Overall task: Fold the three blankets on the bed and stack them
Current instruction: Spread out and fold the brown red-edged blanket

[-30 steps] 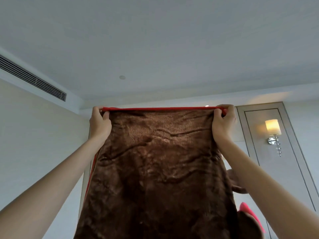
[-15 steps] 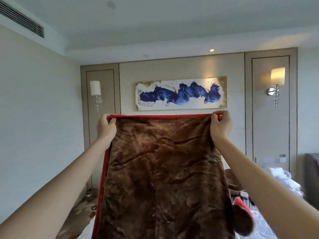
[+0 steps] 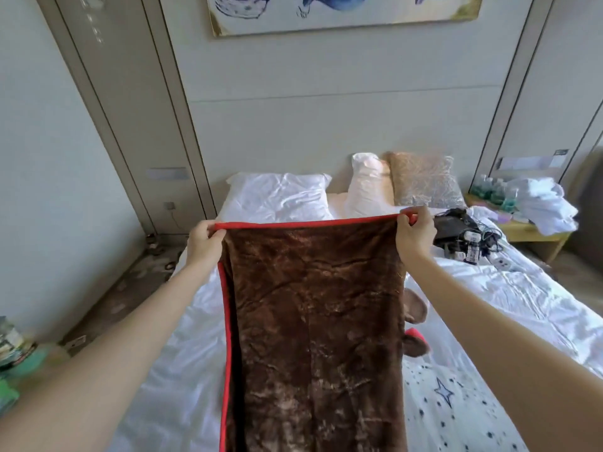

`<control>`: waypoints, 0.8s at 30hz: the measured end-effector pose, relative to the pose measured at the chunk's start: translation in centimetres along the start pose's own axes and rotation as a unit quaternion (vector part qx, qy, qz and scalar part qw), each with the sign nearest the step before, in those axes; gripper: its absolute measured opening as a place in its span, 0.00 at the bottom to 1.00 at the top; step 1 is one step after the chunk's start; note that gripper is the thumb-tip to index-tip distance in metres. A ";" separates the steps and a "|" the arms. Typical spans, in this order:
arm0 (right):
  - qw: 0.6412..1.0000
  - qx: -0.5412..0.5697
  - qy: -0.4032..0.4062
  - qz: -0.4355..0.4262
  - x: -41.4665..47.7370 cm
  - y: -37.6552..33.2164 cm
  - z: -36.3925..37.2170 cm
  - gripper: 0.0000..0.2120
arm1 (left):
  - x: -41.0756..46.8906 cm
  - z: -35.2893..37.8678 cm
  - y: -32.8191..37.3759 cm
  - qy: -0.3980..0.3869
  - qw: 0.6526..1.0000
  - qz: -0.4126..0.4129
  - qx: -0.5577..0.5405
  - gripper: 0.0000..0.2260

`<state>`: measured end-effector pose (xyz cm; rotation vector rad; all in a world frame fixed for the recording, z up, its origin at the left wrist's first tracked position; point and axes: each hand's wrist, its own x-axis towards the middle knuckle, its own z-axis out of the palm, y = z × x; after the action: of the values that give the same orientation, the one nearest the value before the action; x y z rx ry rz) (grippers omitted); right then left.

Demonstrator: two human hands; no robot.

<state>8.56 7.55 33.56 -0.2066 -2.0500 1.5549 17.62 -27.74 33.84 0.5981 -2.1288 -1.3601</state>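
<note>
Brown fleece blanket [image 3: 313, 321], red trim, pinched by left hand [image 3: 204, 244], right hand [image 3: 414, 236].

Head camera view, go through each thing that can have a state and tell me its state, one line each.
Brown blanket, held up by its top corners, hanging over the bed
Left hand, pinching the blanket's top left corner
Right hand, pinching its top right corner
Star-print blanket, spread flat on the bed
White pillow, lying flat, wrinkled
Beige cushion, propped upright
White cloths, heaped crumpled on the side table
</note>
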 end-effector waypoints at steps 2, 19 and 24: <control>1.000 -0.018 -0.008 0.011 2.1 3.1 2.6 0.06 | 2.9 3.3 -2.3 -0.013 1.000 -0.017 0.000 0.07; 0.971 -0.129 -0.135 0.148 14.3 37.7 25.1 0.08 | 20.8 29.9 -31.3 -0.091 0.978 -0.145 0.123 0.11; 0.951 -0.189 -0.180 0.163 13.3 49.3 28.5 0.10 | 20.8 35.5 -41.3 -0.098 0.966 -0.194 0.140 0.11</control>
<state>-27.04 5.08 -12.69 -0.4532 -2.7134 1.4476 -17.89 -32.82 -12.07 1.0806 -2.4810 -1.3705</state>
